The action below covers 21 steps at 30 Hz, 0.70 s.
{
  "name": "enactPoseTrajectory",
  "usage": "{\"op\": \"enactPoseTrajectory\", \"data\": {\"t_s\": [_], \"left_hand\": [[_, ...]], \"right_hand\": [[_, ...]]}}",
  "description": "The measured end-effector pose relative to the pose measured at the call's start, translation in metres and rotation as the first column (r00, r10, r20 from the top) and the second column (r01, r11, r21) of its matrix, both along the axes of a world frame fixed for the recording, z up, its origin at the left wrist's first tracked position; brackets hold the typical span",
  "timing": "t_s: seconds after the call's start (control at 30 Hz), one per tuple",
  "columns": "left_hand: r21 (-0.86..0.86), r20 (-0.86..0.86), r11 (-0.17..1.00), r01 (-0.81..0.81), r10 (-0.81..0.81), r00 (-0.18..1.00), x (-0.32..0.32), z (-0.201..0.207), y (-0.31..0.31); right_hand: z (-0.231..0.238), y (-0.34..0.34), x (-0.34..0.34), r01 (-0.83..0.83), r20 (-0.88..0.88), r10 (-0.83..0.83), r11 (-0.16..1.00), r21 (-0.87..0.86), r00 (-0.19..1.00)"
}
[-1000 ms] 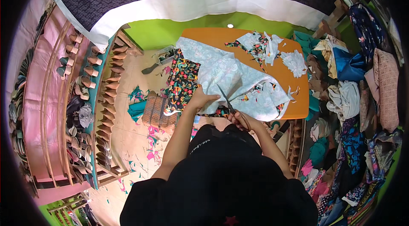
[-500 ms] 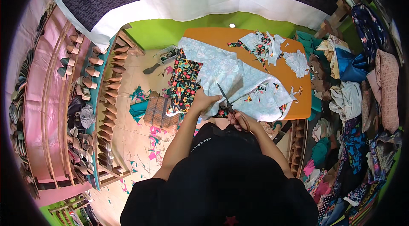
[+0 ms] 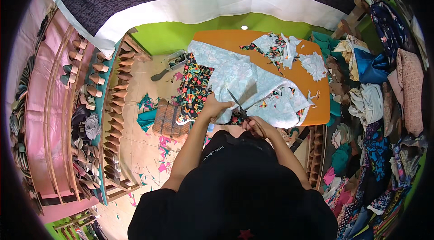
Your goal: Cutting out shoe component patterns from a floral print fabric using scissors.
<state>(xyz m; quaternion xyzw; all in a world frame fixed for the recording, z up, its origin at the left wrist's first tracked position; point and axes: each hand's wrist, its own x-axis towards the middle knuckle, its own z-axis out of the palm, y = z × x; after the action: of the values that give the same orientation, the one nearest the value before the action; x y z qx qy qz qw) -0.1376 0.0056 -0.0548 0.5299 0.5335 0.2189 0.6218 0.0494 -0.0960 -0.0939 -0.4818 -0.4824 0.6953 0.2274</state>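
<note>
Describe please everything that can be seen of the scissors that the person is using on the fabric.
The scissors look like metal, with long slim grey blades and dark handles. The blades stand apart in a narrow V, tips pointing up and to the left, away from the person. They lie over the pale blue patterned fabric at the near edge of the orange table. The right hand holds the handles in its grip, so the handles are mostly hidden. The left hand presses the fabric beside the blades.
</note>
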Motion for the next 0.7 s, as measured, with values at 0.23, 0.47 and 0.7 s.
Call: {"op": "enactPoseTrajectory", "data": {"t_s": [0.23,0.47,0.7], "left_hand": [[0.105,-0.026,0.994,-0.029,0.031,0.999,0.001,-0.005,-0.005],[0.026,0.063,1.0,-0.006,0.005,0.998,-0.002,-0.016,-0.004],[0.044,0.036,0.999,-0.004,0.003,0.999,-0.007,-0.016,0.0]], "right_hand": [[-0.014,-0.01,-0.001,0.047,-0.19,-0.048,0.999,-0.01,0.981],[-0.005,-0.001,-0.001,0.014,-0.08,-0.016,0.999,-0.029,0.997],[0.007,0.001,0.004,-0.066,0.191,0.029,0.98,0.188,0.981]]}}
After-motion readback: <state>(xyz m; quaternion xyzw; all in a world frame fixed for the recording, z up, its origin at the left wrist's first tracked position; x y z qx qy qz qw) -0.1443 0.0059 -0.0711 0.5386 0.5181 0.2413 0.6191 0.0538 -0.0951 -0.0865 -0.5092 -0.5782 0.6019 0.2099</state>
